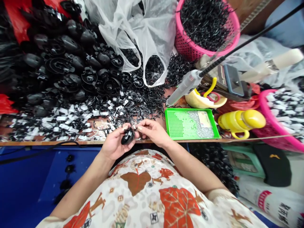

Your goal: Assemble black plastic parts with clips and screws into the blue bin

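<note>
A rounded, glossy black plastic housing (128, 136) rests in my left hand (115, 142), whose fingers curl around it at the table's front edge. Close beside it on the right, the fingertips of my right hand (151, 130) are pinched together against the housing's side. What they pinch, if anything, is too small to make out. Just beyond my hands lie loose small black parts (142, 101) and white tabbed pieces (66, 118).
Black housings (71, 44) are heaped at the back left, beside a clear plastic bag (156, 28). A grey electric screwdriver (184, 88) hangs over a green tray (168, 126) of screws. A yellow bottle (237, 120) and pink baskets (187, 47) stand right.
</note>
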A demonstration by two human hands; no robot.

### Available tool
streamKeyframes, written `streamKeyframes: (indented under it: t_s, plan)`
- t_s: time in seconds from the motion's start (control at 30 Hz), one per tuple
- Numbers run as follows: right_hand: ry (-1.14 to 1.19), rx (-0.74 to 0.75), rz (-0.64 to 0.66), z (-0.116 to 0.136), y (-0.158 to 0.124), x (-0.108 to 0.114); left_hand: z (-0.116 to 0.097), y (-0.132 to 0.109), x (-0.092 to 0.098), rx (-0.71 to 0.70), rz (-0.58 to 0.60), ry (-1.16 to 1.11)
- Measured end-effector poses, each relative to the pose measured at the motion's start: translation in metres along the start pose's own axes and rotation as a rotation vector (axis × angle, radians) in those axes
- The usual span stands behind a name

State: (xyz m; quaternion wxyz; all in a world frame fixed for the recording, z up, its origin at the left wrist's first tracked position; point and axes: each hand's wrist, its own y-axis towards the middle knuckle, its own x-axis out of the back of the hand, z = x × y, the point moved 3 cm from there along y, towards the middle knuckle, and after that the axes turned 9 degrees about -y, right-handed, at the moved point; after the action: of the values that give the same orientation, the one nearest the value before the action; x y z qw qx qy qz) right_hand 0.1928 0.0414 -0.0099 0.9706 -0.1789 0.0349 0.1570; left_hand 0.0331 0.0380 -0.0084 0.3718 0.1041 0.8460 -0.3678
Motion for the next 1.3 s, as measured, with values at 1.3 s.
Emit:
streamKeyframes:
  t_s: [1.3]
  plan:
    - [-1.587,0.510,0.080,0.021,0.031,0.011,0.004,0.001,0.005,-0.242,-0.179,0.560]
